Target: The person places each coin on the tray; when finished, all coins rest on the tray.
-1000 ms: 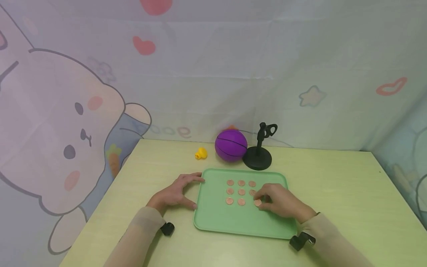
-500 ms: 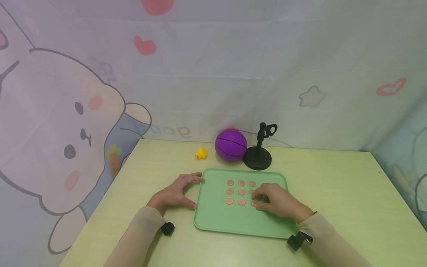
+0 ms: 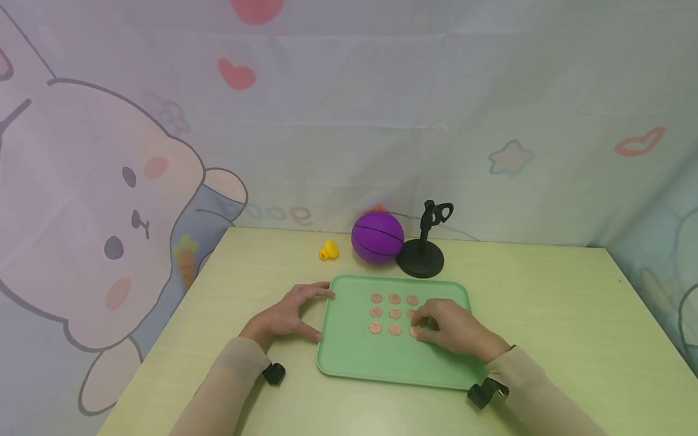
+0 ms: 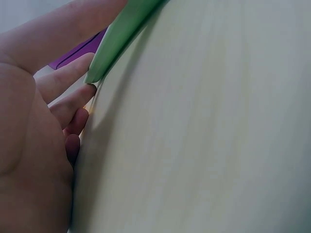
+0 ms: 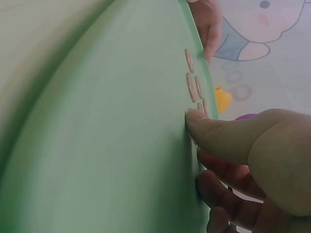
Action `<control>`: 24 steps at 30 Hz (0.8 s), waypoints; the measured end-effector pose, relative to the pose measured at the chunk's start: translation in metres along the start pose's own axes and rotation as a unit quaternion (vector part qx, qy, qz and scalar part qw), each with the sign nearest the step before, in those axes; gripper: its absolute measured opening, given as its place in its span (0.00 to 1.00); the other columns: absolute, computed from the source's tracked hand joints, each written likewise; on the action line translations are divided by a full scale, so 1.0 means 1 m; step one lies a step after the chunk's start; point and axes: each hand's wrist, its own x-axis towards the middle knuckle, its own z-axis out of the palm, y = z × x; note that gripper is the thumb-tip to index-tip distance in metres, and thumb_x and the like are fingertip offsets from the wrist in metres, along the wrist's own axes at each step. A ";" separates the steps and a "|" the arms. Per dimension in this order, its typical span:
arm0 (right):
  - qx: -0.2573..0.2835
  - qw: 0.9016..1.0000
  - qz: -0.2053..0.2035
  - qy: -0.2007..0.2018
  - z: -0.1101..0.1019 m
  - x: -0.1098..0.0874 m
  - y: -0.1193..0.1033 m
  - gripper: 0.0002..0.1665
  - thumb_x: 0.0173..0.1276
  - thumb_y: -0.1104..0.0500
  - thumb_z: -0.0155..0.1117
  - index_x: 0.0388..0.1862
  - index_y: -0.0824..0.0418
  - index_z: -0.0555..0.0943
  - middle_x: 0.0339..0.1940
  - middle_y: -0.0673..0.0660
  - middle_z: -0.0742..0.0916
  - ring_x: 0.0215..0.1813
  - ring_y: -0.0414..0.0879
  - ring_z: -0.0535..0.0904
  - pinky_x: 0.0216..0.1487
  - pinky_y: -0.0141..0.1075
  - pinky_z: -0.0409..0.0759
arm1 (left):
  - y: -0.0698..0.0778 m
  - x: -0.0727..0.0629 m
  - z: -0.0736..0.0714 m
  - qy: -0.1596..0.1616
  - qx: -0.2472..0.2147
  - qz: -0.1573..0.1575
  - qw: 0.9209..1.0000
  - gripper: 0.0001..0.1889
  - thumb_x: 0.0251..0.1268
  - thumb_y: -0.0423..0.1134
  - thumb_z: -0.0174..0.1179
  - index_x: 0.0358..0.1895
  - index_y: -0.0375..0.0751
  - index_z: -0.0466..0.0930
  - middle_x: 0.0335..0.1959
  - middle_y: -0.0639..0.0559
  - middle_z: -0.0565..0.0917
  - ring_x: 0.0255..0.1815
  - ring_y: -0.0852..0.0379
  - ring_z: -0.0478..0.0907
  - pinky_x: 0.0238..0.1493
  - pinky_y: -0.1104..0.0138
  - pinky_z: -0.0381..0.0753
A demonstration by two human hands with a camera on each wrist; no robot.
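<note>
Copper-coloured coins (image 3: 395, 313) lie flat in three rows of three on a green tray (image 3: 349, 357). My right hand (image 3: 455, 327) is over the tray's right part, its thumb and forefinger pinching the near right coin (image 3: 414, 332) of the grid. That hand partly covers the coin above it. In the right wrist view the thumb (image 5: 218, 138) hides most of the held coin. My left hand (image 3: 280, 315) spreads thumb and fingers against the tray's left edge, touching its rim (image 4: 109, 51).
Behind the tray stand a yellow rubber duck (image 3: 329, 250), a purple ball (image 3: 378, 237) and a black stand (image 3: 422, 258) on a round base. The pale table (image 3: 545, 303) ends at a printed cloth backdrop (image 3: 338, 151).
My right hand has slid the near right coin a little to the left, bringing it close to its column. The left hand and the tray have stayed in place.
</note>
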 end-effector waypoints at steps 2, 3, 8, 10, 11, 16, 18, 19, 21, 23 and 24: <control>0.000 1.000 0.003 0.000 0.000 0.001 0.000 0.03 0.69 0.54 0.76 0.38 0.50 0.89 0.34 0.41 0.87 0.35 0.35 0.78 0.40 0.34 0.80 | 0.000 0.000 0.000 0.002 0.002 0.002 1.000 0.45 0.44 0.43 0.85 0.72 0.56 0.76 0.85 0.54 0.59 0.81 0.42 0.49 0.79 0.36 0.47; 0.002 1.000 0.003 -0.002 0.000 0.001 0.000 0.03 0.69 0.53 0.76 0.39 0.50 0.89 0.35 0.41 0.86 0.35 0.35 0.78 0.40 0.34 0.80 | 0.000 0.000 0.000 0.003 0.002 0.002 1.000 0.45 0.45 0.43 0.85 0.72 0.57 0.76 0.85 0.54 0.59 0.81 0.42 0.49 0.79 0.36 0.47; 0.001 1.000 0.010 -0.003 0.002 0.001 0.000 0.04 0.69 0.53 0.76 0.39 0.50 0.89 0.34 0.40 0.86 0.34 0.35 0.78 0.41 0.34 0.80 | -0.001 0.000 0.001 0.005 0.005 0.004 1.000 0.44 0.45 0.43 0.85 0.72 0.57 0.77 0.85 0.55 0.59 0.81 0.43 0.49 0.79 0.37 0.46; 0.001 1.000 0.011 -0.002 0.001 0.001 0.000 0.05 0.69 0.52 0.76 0.40 0.50 0.89 0.34 0.40 0.86 0.35 0.35 0.78 0.41 0.34 0.80 | -0.001 0.000 0.000 0.005 0.005 0.003 1.000 0.45 0.45 0.43 0.85 0.72 0.57 0.77 0.85 0.55 0.59 0.81 0.43 0.49 0.79 0.36 0.46; 0.003 1.000 0.014 -0.002 0.001 0.001 0.000 0.06 0.69 0.52 0.77 0.41 0.51 0.90 0.35 0.40 0.86 0.35 0.35 0.78 0.41 0.34 0.80 | -0.001 0.000 0.000 0.004 0.003 0.002 1.000 0.45 0.45 0.43 0.85 0.72 0.57 0.76 0.85 0.55 0.59 0.81 0.43 0.49 0.79 0.36 0.47; 0.010 1.000 0.024 0.007 -0.006 -0.002 0.006 0.13 0.66 0.52 0.79 0.46 0.54 0.91 0.38 0.42 0.89 0.34 0.33 0.78 0.40 0.33 0.81 | 0.000 0.000 0.000 0.001 0.001 0.000 1.000 0.45 0.44 0.43 0.85 0.72 0.57 0.76 0.85 0.54 0.58 0.82 0.43 0.49 0.79 0.35 0.47; 0.008 1.000 0.025 0.013 -0.012 -0.006 0.010 0.12 0.66 0.54 0.79 0.46 0.55 0.91 0.39 0.44 0.89 0.35 0.34 0.79 0.40 0.33 0.81 | 0.001 0.000 0.000 0.000 0.001 -0.003 1.000 0.45 0.44 0.43 0.85 0.72 0.58 0.76 0.85 0.55 0.58 0.82 0.44 0.49 0.79 0.36 0.46; 0.005 1.000 0.025 0.014 -0.015 -0.008 0.011 0.11 0.66 0.55 0.78 0.45 0.55 0.90 0.39 0.44 0.88 0.35 0.34 0.79 0.39 0.33 0.81 | 0.001 0.000 0.000 -0.001 0.001 -0.005 1.000 0.45 0.44 0.43 0.85 0.72 0.58 0.76 0.85 0.56 0.58 0.82 0.45 0.48 0.80 0.37 0.46; 0.005 0.999 0.028 0.018 -0.021 -0.012 0.014 0.10 0.66 0.57 0.78 0.45 0.56 0.89 0.39 0.46 0.88 0.37 0.35 0.80 0.40 0.34 0.82 | 0.002 0.000 0.000 0.000 0.001 -0.007 1.000 0.45 0.44 0.43 0.85 0.72 0.59 0.76 0.85 0.57 0.58 0.82 0.45 0.49 0.80 0.37 0.47; 0.011 0.999 0.031 0.021 -0.028 -0.016 0.017 0.11 0.67 0.57 0.78 0.45 0.57 0.89 0.40 0.47 0.88 0.38 0.36 0.80 0.40 0.35 0.82 | 0.001 0.000 0.000 0.000 0.003 -0.008 1.000 0.45 0.44 0.43 0.85 0.72 0.60 0.76 0.84 0.58 0.58 0.82 0.46 0.49 0.80 0.38 0.47; 0.014 0.999 0.034 0.023 -0.032 -0.019 0.019 0.11 0.67 0.57 0.78 0.46 0.58 0.89 0.40 0.47 0.88 0.38 0.36 0.80 0.40 0.36 0.83 | 0.001 0.000 0.000 0.001 0.005 -0.007 1.000 0.45 0.44 0.43 0.85 0.71 0.60 0.76 0.84 0.58 0.58 0.82 0.46 0.49 0.80 0.38 0.47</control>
